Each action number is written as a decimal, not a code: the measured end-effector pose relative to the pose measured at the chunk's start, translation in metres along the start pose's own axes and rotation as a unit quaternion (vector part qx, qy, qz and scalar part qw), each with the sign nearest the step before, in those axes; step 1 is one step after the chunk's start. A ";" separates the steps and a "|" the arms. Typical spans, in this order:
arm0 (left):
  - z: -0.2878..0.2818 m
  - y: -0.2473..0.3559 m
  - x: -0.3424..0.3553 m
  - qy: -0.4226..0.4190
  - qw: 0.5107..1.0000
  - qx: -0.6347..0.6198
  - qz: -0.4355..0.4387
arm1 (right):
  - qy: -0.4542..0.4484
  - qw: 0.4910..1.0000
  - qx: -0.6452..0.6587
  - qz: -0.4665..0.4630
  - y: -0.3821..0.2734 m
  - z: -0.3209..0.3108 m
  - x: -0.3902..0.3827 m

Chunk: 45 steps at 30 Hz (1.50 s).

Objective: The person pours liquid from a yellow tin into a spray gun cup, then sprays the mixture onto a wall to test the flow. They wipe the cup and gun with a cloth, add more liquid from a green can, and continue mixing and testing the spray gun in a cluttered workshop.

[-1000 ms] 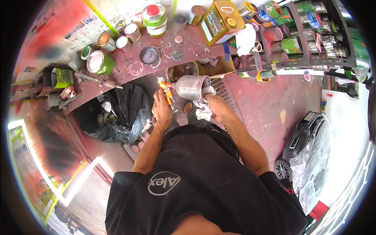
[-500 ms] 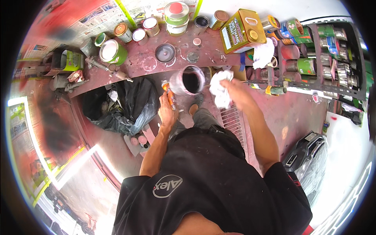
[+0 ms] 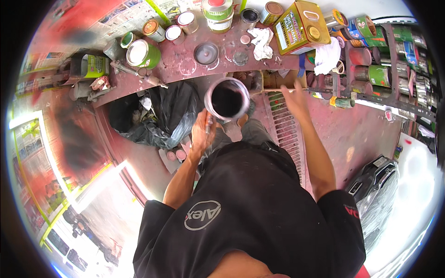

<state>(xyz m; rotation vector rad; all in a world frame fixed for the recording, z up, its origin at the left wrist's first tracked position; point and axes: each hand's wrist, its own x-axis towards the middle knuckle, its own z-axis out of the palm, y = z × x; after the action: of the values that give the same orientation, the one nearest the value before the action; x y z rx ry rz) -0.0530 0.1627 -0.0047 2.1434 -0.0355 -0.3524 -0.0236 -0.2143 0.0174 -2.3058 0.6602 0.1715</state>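
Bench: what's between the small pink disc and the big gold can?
Head view: a crumpled white cloth lies between the small pink disc and the big gold can.

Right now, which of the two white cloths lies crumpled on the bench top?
The white cloth left of the gold tin; the other cloth hangs down at the tin's right.

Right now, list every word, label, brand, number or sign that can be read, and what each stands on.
I'm not copying wording; lettering stands on:
Gold rectangular can: large, readable print.
Black shirt: oval chest logo, readable; red sleeve lettering.
Red-capped green container: blurred.
Wall newspaper: too small to read.
Shelved cans: labels too small.
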 end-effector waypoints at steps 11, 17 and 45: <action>-0.006 -0.005 0.013 -0.109 0.983 -0.030 0.144 | -0.006 0.913 -0.052 0.405 0.232 0.028 -0.374; -0.001 -0.007 0.020 -0.111 0.985 -0.052 0.124 | -0.052 0.923 0.105 0.365 0.342 0.109 -0.468; -0.029 -0.022 0.015 -0.066 0.977 0.022 0.203 | 0.043 0.909 0.236 0.340 0.257 0.050 -0.363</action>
<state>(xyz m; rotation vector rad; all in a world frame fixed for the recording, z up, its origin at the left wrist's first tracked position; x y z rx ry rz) -0.0329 0.1964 -0.0106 2.0897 -0.5541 -0.2530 -0.4619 -0.1881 -0.0656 -1.5545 1.3706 0.2017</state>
